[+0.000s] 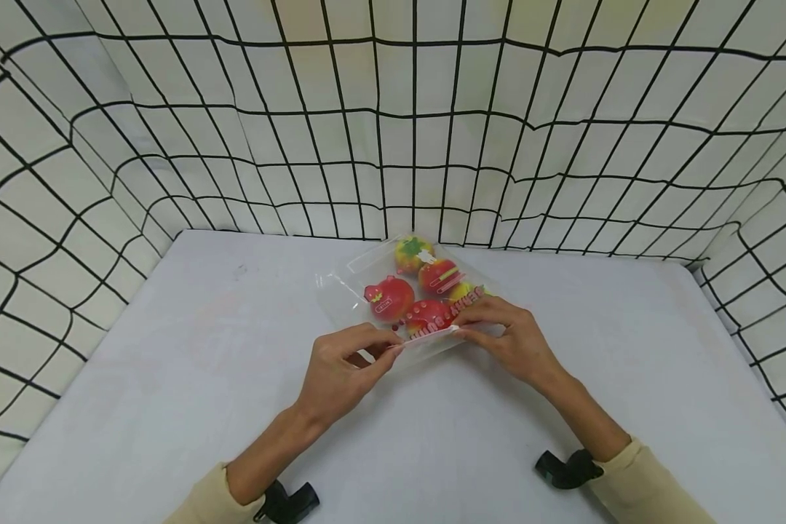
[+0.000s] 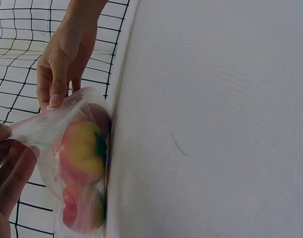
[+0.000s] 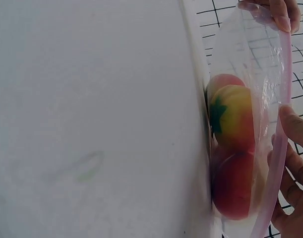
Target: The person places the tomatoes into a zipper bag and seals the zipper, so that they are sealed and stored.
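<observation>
A clear plastic zip bag (image 1: 340,295) with red-and-white lettering lies on the white table and holds several round toy fruits or vegetables. One is yellow and red with a green star-shaped top (image 3: 231,116); a plain red one (image 3: 235,183) sits beside it. Along the bag's mouth runs a pink zip strip (image 3: 286,69). My left hand (image 1: 340,364) pinches this mouth edge at its left part between thumb and fingers. Farther right on the same edge, my right hand (image 1: 514,338) pinches it too. Printed film partly covers the contents.
The white tabletop (image 1: 170,349) extends around both arms. Behind it and at the sides stand white walls covered by a black net (image 1: 413,116). A black wrist device (image 1: 291,503) sits at the left cuff, and another black device (image 1: 566,469) at the right cuff.
</observation>
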Tool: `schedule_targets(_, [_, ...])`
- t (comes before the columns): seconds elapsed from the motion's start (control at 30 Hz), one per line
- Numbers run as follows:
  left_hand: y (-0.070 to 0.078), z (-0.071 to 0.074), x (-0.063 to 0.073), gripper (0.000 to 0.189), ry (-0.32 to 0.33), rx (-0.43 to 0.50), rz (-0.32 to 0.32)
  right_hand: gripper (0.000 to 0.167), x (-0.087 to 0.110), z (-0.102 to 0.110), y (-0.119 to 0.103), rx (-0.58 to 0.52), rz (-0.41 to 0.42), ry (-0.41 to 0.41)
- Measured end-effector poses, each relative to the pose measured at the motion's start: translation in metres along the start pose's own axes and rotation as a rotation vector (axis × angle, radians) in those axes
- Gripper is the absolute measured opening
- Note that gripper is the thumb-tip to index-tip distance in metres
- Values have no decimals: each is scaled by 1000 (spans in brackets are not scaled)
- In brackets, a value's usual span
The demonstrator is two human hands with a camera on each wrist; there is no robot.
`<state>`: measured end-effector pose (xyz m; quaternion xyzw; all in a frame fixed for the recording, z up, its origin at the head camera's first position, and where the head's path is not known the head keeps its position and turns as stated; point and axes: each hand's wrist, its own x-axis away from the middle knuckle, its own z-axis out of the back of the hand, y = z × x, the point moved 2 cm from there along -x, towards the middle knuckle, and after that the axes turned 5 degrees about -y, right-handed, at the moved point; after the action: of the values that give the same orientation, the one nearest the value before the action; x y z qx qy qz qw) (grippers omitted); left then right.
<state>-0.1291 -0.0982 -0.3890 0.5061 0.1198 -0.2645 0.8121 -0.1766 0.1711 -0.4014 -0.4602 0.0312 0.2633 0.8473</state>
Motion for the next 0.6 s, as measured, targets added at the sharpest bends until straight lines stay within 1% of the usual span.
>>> schedule_targets(0.33, [0, -1, 0, 19, 1, 12, -11, 26, 3, 2, 7, -20, 7, 11])
schedule_targets(0.6, [1, 1, 2, 19, 1, 10, -11, 26, 3, 6, 7, 6, -5, 25])
